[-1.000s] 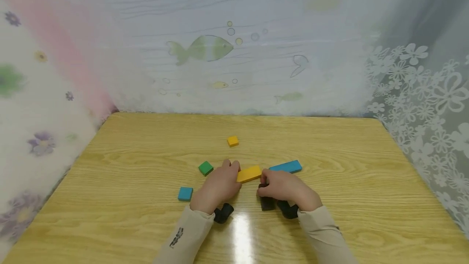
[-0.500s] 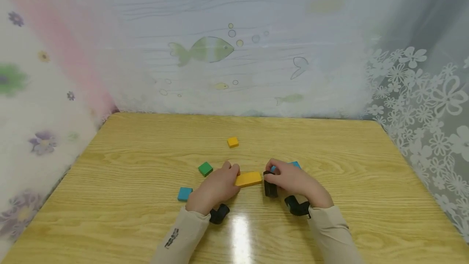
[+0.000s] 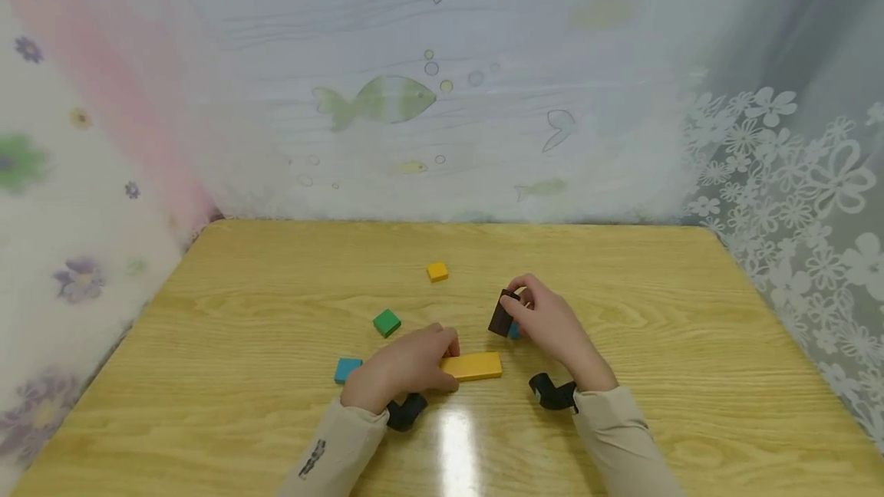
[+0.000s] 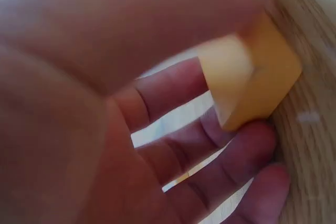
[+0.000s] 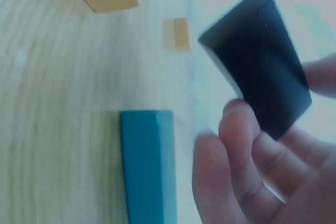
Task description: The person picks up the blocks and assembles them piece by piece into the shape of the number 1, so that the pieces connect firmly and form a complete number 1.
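A fish-printed cloth (image 3: 276,167) hung behind the wood-grain table (image 3: 262,282), whose flat top probably let loose pieces lie steady unattended. Over it worked two bare hands. The left hand (image 3: 407,363) gripped one end of a long yellow block (image 3: 476,366), thumb and fingers on opposite sides; holding only the end left most of its length uncovered, pointing inward across the table. Whether its underside met the wood could not be told.

The right hand (image 3: 552,320) pinched a dark brown block (image 3: 503,314) between thumb and fingertips. The block was tilted and clear of the table, and the fingertip hold likely served to keep its angle adjustable while leaving its broad face free. Near that hand, a long blue block (image 5: 142,166) lay on the table, ungripped and mostly hidden from the head view by hand and brown block.

The small square blocks sat ungripped, perhaps apart to leave working room: blue (image 3: 347,370) just beside the left wrist, green (image 3: 387,322) beyond it, yellow (image 3: 437,272) farthest out, toward the cloth.
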Demonstrator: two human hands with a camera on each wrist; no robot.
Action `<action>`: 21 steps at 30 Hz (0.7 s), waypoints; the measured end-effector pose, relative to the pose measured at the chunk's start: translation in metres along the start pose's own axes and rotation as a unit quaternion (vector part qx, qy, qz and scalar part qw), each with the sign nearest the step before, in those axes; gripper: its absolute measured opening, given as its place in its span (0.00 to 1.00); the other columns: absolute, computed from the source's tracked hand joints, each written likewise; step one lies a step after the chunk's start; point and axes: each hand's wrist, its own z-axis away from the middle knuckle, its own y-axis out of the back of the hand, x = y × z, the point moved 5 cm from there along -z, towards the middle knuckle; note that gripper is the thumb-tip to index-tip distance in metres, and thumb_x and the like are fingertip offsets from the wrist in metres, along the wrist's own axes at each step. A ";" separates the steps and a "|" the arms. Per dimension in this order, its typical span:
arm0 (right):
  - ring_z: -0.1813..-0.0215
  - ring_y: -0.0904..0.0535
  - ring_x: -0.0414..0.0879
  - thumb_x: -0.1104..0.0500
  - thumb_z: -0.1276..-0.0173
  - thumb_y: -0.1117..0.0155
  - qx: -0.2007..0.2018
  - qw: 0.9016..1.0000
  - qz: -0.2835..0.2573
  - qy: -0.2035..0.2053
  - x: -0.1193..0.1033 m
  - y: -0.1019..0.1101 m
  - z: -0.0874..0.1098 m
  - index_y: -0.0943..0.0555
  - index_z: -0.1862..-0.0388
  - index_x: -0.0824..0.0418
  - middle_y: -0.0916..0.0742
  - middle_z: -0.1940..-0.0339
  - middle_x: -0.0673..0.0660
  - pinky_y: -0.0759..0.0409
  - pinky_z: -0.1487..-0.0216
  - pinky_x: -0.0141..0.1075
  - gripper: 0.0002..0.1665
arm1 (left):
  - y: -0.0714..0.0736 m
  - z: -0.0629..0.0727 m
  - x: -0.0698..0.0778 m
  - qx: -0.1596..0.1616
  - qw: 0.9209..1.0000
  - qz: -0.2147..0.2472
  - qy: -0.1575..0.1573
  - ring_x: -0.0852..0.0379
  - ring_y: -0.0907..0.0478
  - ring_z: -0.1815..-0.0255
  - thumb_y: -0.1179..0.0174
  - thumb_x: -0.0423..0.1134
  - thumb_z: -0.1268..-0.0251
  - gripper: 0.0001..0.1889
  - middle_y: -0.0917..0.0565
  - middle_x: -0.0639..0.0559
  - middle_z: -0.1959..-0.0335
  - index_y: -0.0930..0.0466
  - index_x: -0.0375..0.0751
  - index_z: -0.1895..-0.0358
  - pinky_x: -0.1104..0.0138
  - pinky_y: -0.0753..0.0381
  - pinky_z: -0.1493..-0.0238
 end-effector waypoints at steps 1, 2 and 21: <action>0.73 0.24 0.52 0.40 0.36 0.50 0.007 1.000 0.001 -0.003 0.000 0.000 0.000 0.30 0.52 0.48 0.24 0.68 0.54 0.29 0.73 0.38 0.19 | 0.000 0.000 0.000 -0.006 1.000 0.005 -0.003 0.61 0.33 0.73 0.35 0.44 0.51 0.14 0.31 0.58 0.69 0.28 0.48 0.63 0.70 0.33 0.68; 0.73 0.24 0.52 0.40 0.36 0.50 0.013 1.000 0.005 -0.006 0.000 0.000 0.000 0.30 0.52 0.48 0.24 0.68 0.54 0.30 0.73 0.38 0.19 | -0.001 -0.001 0.001 -0.010 1.000 0.008 -0.006 0.62 0.33 0.72 0.34 0.45 0.51 0.14 0.31 0.58 0.69 0.28 0.49 0.63 0.70 0.33 0.67; 0.78 0.31 0.46 0.43 0.36 0.48 0.010 0.992 0.121 -0.012 0.003 -0.013 -0.002 0.28 0.54 0.52 0.24 0.75 0.51 0.34 0.76 0.37 0.18 | 0.003 0.003 0.001 -0.026 0.999 0.028 -0.018 0.63 0.31 0.72 0.37 0.49 0.48 0.14 0.28 0.59 0.69 0.25 0.48 0.62 0.68 0.30 0.67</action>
